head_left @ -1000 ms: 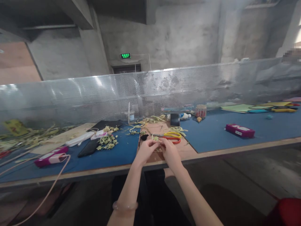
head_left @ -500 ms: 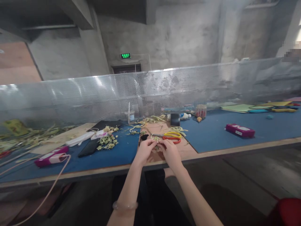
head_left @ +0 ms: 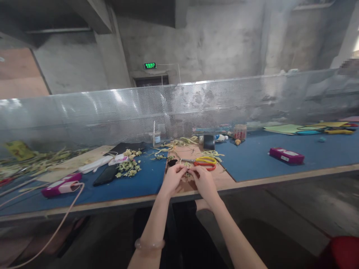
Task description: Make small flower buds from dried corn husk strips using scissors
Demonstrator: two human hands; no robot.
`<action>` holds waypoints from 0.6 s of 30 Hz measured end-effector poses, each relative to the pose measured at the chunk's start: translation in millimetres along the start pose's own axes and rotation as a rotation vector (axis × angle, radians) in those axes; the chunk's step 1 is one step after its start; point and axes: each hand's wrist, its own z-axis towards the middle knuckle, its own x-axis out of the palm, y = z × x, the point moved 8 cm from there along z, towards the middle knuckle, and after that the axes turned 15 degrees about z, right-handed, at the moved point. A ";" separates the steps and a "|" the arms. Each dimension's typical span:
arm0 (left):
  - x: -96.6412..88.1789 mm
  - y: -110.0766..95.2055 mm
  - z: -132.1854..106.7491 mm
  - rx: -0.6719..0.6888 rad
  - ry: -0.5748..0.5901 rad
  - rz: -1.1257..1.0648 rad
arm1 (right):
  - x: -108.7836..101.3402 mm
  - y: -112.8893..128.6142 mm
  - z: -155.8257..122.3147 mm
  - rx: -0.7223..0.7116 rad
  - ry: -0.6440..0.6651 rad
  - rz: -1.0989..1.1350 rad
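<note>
My left hand (head_left: 174, 177) and my right hand (head_left: 202, 178) meet at the front of a pinkish-brown board (head_left: 224, 177), fingertips pinched nearly together. Between them is a thin pale green strip (head_left: 186, 164), partly covered by the fingers; its exact kind is too small to make out. Just beyond the fingers lie scissors (head_left: 207, 160) with yellow and red handles, blades pointing left. A small black object (head_left: 172, 162) lies beside the left hand. Small green pieces below the fingertips are mostly hidden.
Left on the blue table (head_left: 146, 183) are a heap of small green-yellow pieces (head_left: 129, 169), a black phone-like slab (head_left: 106, 176) and a purple box (head_left: 57, 185) with a cable. Another purple box (head_left: 286, 155) lies right. A perforated metal screen (head_left: 185, 101) runs behind; a clear jar (head_left: 239, 132) stands near it.
Almost nothing differs. Both hands keep the same pinch at the same spot, with only a slight shift of the fingers.
</note>
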 end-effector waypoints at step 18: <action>-4.6 -17.9 -2.0 0.189 -0.103 0.270 | -8.6 -8.9 4.1 0.147 0.001 0.175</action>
